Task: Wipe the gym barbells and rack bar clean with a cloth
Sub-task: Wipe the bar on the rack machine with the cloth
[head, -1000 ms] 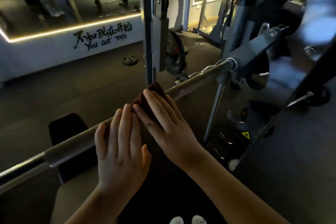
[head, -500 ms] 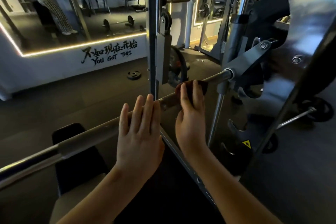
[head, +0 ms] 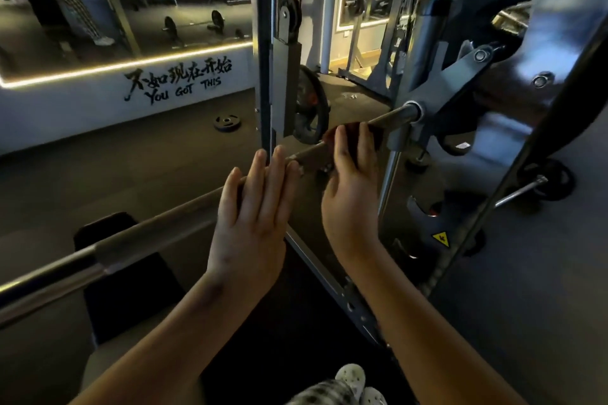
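Mid-wipe on the rack bar (head: 148, 235); right hand (head: 352, 187) presses cloth (head: 376, 141) flat, left hand (head: 253, 217) steadies, both grips apart; next stroke likely reaches the end collar (head: 411, 112).

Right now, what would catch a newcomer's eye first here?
The long steel bar slanting across the middle, with the left hand resting flat on it and the right hand pressing a dark red cloth onto it near its far end. Behind, at upper left, black YOU GOT THIS lettering sits under a glowing light strip.
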